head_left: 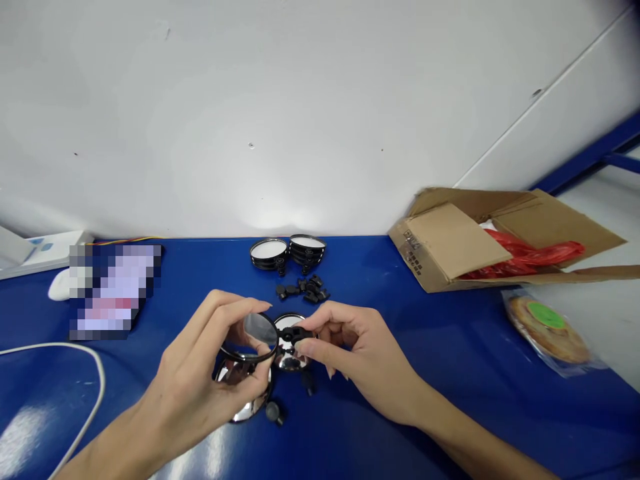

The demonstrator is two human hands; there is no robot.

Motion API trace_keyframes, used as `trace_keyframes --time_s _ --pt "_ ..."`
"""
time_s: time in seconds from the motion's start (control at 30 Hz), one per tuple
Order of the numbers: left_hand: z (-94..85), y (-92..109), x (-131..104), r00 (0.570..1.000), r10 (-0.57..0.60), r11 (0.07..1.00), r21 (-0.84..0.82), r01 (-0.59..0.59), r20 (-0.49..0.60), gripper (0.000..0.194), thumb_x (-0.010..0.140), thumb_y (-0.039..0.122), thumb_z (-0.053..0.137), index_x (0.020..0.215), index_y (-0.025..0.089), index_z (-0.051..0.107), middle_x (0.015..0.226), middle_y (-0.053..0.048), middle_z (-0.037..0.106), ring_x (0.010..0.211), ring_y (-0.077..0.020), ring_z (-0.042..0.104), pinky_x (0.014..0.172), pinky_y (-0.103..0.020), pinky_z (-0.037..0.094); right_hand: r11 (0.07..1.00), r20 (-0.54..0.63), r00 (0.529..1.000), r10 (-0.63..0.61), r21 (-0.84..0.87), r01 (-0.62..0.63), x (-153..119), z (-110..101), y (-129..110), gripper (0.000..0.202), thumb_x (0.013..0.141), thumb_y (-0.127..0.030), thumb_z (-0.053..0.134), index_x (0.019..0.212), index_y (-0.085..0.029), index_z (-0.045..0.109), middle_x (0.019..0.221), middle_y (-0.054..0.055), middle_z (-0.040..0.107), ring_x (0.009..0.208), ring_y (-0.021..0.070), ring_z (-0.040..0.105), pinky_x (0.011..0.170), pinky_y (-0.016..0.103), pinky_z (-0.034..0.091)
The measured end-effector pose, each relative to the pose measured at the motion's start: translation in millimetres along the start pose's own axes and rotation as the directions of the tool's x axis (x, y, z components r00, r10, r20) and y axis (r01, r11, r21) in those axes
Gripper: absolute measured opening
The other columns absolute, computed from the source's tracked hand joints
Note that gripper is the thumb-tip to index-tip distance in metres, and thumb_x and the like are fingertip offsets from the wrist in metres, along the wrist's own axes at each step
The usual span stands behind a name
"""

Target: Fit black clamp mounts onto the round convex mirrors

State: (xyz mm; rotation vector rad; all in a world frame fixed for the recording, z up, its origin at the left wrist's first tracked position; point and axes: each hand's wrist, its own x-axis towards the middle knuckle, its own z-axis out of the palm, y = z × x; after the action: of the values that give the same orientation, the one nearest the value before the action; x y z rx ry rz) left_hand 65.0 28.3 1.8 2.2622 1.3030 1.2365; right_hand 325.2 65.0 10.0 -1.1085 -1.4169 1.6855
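My left hand (215, 367) grips a small round mirror (253, 335) by its black rim, tilted above the table. At the mirror's right edge, my right hand (345, 340) pinches a black clamp-like mount (295, 334); it meets the mirror's rim, though whether it is fastened I cannot tell. Beneath the hands lie two more round mirrors, one on the left (250, 408) partly covered by my left hand and one behind the mount (291, 362). A loose black knob-like part (273, 412) rests in front of them.
Stacked round mirrors (269, 251) stand near the wall, with several small black parts (311, 291) before them. To the right are an open cardboard box (445, 243) with red plastic and a wrapped round item (550, 327). A phone (115, 290), white mouse (63, 283) and cable (101, 380) lie left.
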Motion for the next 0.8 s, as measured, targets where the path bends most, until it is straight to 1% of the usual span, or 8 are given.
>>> trace_keyframes --time_s 0.1,0.23,0.33,0.47,0.57,0.67,0.8 --pt "-0.3 -2 -1 0.999 -0.019 1.0 0.004 0.019 0.036 0.049 0.1 0.012 0.077 0.146 0.026 0.065 0.112 -0.003 0.068 0.078 -0.0124 0.074 0.064 -0.022 0.065 0.999 -0.006 1.0 -0.003 -0.042 0.002 -1 -1 2 0.03 0.094 -0.049 0.099 0.102 -0.023 0.088 0.081 -0.001 0.077 0.067 0.0111 0.059 0.061 0.025 0.047" --pt "0.5 -1 0 0.998 -0.01 1.0 -0.014 0.011 0.056 0.049 0.101 0.012 0.075 0.147 0.027 0.064 0.114 -0.003 0.067 0.079 -0.0121 0.075 0.064 -0.02 0.066 0.997 -0.002 1.0 -0.011 -0.081 0.011 -3 -1 2 0.028 0.096 -0.049 0.098 0.101 -0.023 0.087 0.08 -0.002 0.074 0.067 0.0104 0.056 0.062 0.025 0.046" --pt "1.1 2 -1 0.998 -0.008 1.0 -0.012 0.008 0.064 0.048 0.102 0.01 0.073 0.146 0.027 0.064 0.114 -0.003 0.066 0.08 -0.0121 0.075 0.063 -0.019 0.066 0.998 0.01 1.0 -0.017 -0.065 0.018 -2 -1 3 0.029 0.096 -0.049 0.097 0.1 -0.022 0.086 0.079 -0.002 0.073 0.065 0.0099 0.056 0.06 0.025 0.045" --pt "1.3 7 -3 0.997 -0.025 1.0 -0.002 0.025 0.08 0.05 0.103 0.008 0.072 0.147 0.028 0.063 0.118 -0.004 0.067 0.081 -0.0119 0.075 0.066 -0.02 0.067 0.998 0.022 0.999 -0.023 -0.062 0.025 0 -1 4 0.03 0.096 -0.049 0.098 0.102 -0.022 0.087 0.078 -0.002 0.073 0.064 0.0099 0.057 0.059 0.024 0.046" --pt "2.5 8 -3 0.997 -0.034 0.999 -0.007 0.034 0.062 0.049 0.103 0.008 0.072 0.147 0.028 0.063 0.116 -0.003 0.066 0.081 -0.0114 0.075 0.065 -0.019 0.066 0.998 0.03 0.999 -0.024 -0.054 0.026 -1 -2 4 0.029 0.095 -0.048 0.098 0.101 -0.022 0.086 0.079 -0.002 0.075 0.064 0.0099 0.058 0.058 0.024 0.047" --pt "4.5 9 -4 0.998 -0.048 0.999 -0.016 0.049 0.037 0.047 0.103 0.01 0.072 0.146 0.028 0.064 0.114 -0.002 0.066 0.079 -0.0108 0.076 0.063 -0.018 0.065 1.0 0.031 0.999 -0.019 -0.023 0.02 -1 -1 3 0.03 0.095 -0.047 0.099 0.098 -0.021 0.085 0.079 -0.002 0.076 0.061 0.009 0.056 0.055 0.023 0.046" --pt "6.0 10 -5 0.996 -0.064 0.997 -0.037 0.066 0.064 0.048 0.104 0.009 0.071 0.147 0.03 0.063 0.117 -0.002 0.065 0.08 -0.01 0.076 0.062 -0.017 0.065 1.0 0.036 0.999 -0.008 -0.012 0.009 -1 0 5 0.03 0.094 -0.046 0.099 0.098 -0.021 0.084 0.079 -0.002 0.076 0.061 0.0087 0.056 0.054 0.022 0.046"
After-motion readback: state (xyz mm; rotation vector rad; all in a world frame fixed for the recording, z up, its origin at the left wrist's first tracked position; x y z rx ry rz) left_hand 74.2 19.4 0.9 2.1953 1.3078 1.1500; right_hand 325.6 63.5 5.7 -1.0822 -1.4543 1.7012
